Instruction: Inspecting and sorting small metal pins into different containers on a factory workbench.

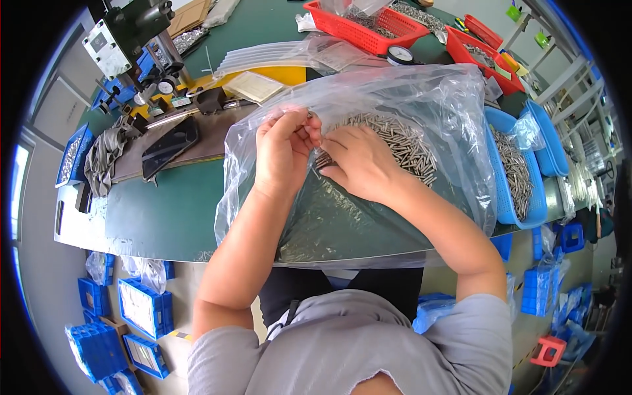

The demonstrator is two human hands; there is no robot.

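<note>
A heap of small silvery metal pins (409, 153) lies on a large clear plastic bag (461, 125) spread over the green table. My left hand (284, 146) is raised at the left side of the heap, palm turned up. Its thumb and fingers are pinched together near a tiny item too small to name. Palm down, my right hand (362, 161) curves over the left part of the heap, its fingertips close against my left fingers. Some pins show between its thumb and fingers; what lies under the palm is hidden.
Blue baskets (541, 197) of pins stand at the right, red baskets (375, 41) at the far side near a dial gauge (399, 55). At the left are a gauge stand (168, 85), a black phone-like slab (170, 146) and a grey cloth (105, 155). Blue crates (146, 306) sit on the floor.
</note>
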